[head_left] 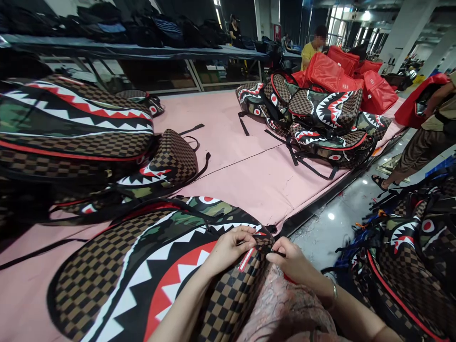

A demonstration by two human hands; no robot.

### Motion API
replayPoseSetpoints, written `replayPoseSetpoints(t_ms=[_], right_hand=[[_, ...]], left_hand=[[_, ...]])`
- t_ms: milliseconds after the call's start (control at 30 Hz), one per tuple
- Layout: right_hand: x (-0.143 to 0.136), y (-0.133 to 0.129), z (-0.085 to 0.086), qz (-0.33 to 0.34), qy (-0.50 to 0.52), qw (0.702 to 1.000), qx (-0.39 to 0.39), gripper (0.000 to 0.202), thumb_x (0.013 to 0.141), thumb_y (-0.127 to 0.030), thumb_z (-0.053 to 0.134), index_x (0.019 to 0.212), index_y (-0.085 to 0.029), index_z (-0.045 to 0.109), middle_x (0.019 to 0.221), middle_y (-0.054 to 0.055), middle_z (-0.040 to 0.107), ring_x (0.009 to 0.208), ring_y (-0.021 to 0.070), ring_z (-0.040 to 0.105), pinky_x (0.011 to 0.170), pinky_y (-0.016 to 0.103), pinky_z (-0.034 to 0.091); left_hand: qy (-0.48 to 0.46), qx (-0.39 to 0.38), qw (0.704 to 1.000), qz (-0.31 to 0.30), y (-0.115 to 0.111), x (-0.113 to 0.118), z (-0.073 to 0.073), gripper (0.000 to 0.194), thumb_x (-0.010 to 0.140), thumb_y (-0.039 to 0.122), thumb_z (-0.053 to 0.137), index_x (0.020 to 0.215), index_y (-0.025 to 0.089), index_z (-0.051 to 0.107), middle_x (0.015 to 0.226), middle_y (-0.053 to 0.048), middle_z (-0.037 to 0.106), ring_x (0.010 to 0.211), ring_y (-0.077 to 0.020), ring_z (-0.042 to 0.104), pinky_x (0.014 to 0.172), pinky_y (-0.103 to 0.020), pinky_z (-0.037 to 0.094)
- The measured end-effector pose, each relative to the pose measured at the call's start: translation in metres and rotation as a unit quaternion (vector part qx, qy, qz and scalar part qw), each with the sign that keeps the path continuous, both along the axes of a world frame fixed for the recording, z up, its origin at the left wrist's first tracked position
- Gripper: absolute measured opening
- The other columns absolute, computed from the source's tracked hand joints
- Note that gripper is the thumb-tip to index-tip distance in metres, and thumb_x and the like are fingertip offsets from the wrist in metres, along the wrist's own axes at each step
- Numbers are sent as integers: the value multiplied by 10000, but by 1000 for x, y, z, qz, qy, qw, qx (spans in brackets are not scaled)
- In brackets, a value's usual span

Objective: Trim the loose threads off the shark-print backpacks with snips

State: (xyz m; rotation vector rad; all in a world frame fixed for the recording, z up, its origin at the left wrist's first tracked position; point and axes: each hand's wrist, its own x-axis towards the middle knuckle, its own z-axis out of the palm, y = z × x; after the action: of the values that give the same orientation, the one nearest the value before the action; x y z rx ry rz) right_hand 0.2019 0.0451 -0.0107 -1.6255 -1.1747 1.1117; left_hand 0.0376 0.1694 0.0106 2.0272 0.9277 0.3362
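Note:
A large backpack (89, 261) with brown checks, camouflage and a red-and-white shark mouth lies on the pink table in front of me, its near end against my lap. My left hand (233, 247) rests on the top of its end panel, fingers bent and pressed together beside a red-and-white strip; what they grip, if anything, is hidden. Just to the right, my right hand (290, 259) pinches a small black tool (277, 252) at the bag's edge. The two hands are a short distance apart.
More shark-pattern bags lie at the left (78, 118), across the pink table (228, 137) and on the right-hand pile (409, 266). Red bags (331, 73) are heaped at the far end. A person in yellow (309, 51) is behind them; another person (423, 137) stands at the right.

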Motion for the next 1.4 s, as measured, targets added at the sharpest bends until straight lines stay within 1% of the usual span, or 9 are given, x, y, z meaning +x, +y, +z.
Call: replayPoseSetpoints(t_ms=[200, 400, 600, 700, 800, 933, 1067, 1233, 1400], right_hand=[[-5, 12, 0, 23, -104, 994, 16, 95, 758, -268, 546, 723, -194, 497, 586, -62, 467, 531, 90, 415, 502, 199, 301], [-2, 24, 14, 79, -171, 982, 15, 121, 760, -301, 562, 713, -207, 502, 562, -63, 461, 531, 96, 410, 515, 199, 278], [5, 26, -1, 36, -65, 997, 28, 178, 796, -291, 502, 656, -193, 453, 503, -79, 400, 476, 79, 366, 470, 188, 249], [11, 15, -8, 11, -30, 999, 36, 160, 807, -299, 497, 695, -191, 458, 498, -89, 374, 464, 76, 340, 461, 188, 244], [13, -3, -5, 47, -64, 994, 70, 123, 802, -300, 530, 767, -187, 497, 548, -76, 436, 491, 80, 386, 482, 191, 273], [5, -20, 5, 138, -170, 971, 95, 125, 809, -310, 544, 869, -201, 533, 633, -45, 529, 552, 103, 480, 517, 199, 306], [-8, -20, 14, 193, -297, 931, 84, 98, 822, -290, 526, 870, -206, 515, 724, -15, 605, 617, 134, 558, 524, 218, 292], [-21, -15, 21, 234, -398, 881, 99, 114, 863, -312, 478, 857, -199, 486, 769, 26, 641, 669, 173, 600, 511, 240, 289], [-32, -15, 18, 228, -443, 860, 112, 167, 894, -342, 436, 885, -187, 496, 761, 51, 645, 646, 177, 602, 507, 238, 302]], left_hand=[[-24, -17, 999, 28, 0, -3, -3, 154, 689, 326, 604, 647, 217, 704, 996, -78, 659, 932, -219, 619, 843, -368, 483], [-45, -16, 998, 46, -1, 1, -5, 132, 660, 342, 648, 627, 228, 706, 965, -61, 669, 914, -216, 624, 833, -354, 490], [-66, 35, 981, 180, -4, -11, -5, 321, 780, 437, 509, 677, 183, 675, 942, -100, 670, 921, -241, 620, 858, -413, 476], [-49, 138, 963, 226, -16, -28, 0, 304, 800, 419, 496, 904, 201, 682, 1243, -123, 538, 1172, -298, 474, 985, -495, 358], [-24, 207, 968, 139, -34, -46, 2, 387, 829, 363, 477, 1200, 279, 547, 1455, -81, 305, 1293, -287, 339, 1015, -485, 333], [12, 262, 965, 27, -54, -59, -9, 271, 823, 365, 504, 1053, 311, 635, 1332, -62, 489, 1222, -276, 439, 1015, -501, 335], [14, 349, 936, 43, -64, -58, -14, 163, 818, 275, 508, 834, 257, 669, 1167, -76, 602, 1124, -254, 521, 1036, -517, 297], [26, 400, 914, 60, -73, -55, -8, 181, 815, 221, 488, 856, 252, 662, 1164, -94, 598, 1098, -247, 536, 1016, -514, 299], [33, 424, 904, 51, -75, -53, -5, 195, 807, 209, 479, 832, 272, 663, 1074, -65, 654, 1044, -245, 576, 1018, -521, 239]])
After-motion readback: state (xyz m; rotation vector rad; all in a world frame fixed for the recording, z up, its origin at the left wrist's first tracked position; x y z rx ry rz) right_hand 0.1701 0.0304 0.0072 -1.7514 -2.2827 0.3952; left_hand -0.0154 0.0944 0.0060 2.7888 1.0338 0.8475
